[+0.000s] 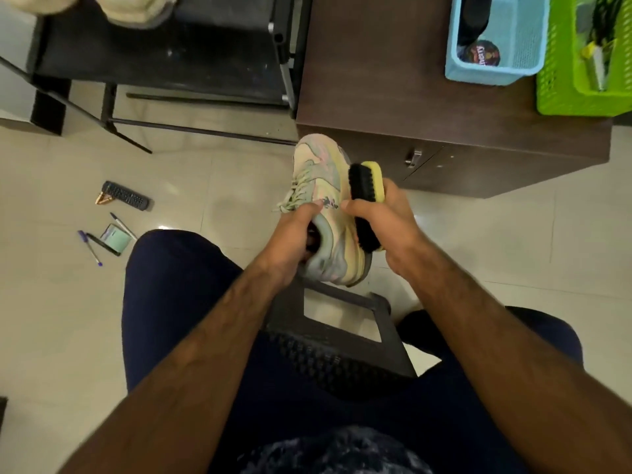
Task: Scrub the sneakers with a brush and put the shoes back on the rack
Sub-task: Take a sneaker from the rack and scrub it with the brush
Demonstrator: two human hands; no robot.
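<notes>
Far left on the floor I see a black remote (127, 196), and just below it a couple of pens (89, 247) beside a small green notepad (116, 241). Above them stands the black rack (191, 56). A pale shoe (136, 12) sits on its upper shelf, cut off by the top edge of my view.

Moving toward the middle, the left hand (290, 244) grips the sneaker (321, 172) at its heel end. Its fingers (306, 209) curl into the shoe's opening, with the thumb laid by the laces. The sneaker is pastel, in pink, grey and yellow. It is held off the floor, above the front edge of a dark stool (342, 336), with its toe pointing away toward the brown cabinet (376, 80).

Just to its right, the brush (366, 186), which has a yellow back, has its black bristles touching the sneaker's side. The right hand (383, 227) holds the brush with its fingers (393, 191) wrapped over the back and the thumb on the near side.

Farther right, on the cabinet's tabletop, a blue basket (526, 68) stands just beside a green basket (561, 97). The blue one holds a round tin, and what lies in the green one I cannot make out.
</notes>
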